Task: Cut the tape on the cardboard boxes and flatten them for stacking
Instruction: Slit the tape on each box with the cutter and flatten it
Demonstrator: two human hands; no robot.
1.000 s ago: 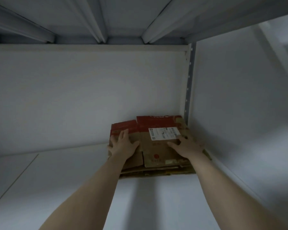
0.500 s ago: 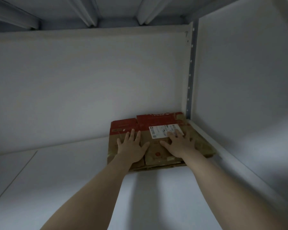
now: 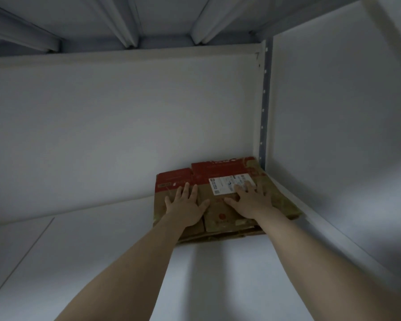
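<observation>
On shelf (image 3: 102, 262) | flattened boxes (image 3: 220, 218): count unclear | left hand (image 3: 186, 206), right hand (image 3: 250, 201): flat, fingers spread

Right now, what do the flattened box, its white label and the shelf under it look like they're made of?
Flattened box: brown cardboard, matte, with a red printed band and layered edges at the near side. Label: probably a paper sticker, white with small print. Shelf: smooth white board, likely painted or laminated; the dim light leaves that open.

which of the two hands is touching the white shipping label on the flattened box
The right hand: its fingertips rest on the white label. The left hand lies flat on bare brown cardboard beside it, clear of the label.
</observation>
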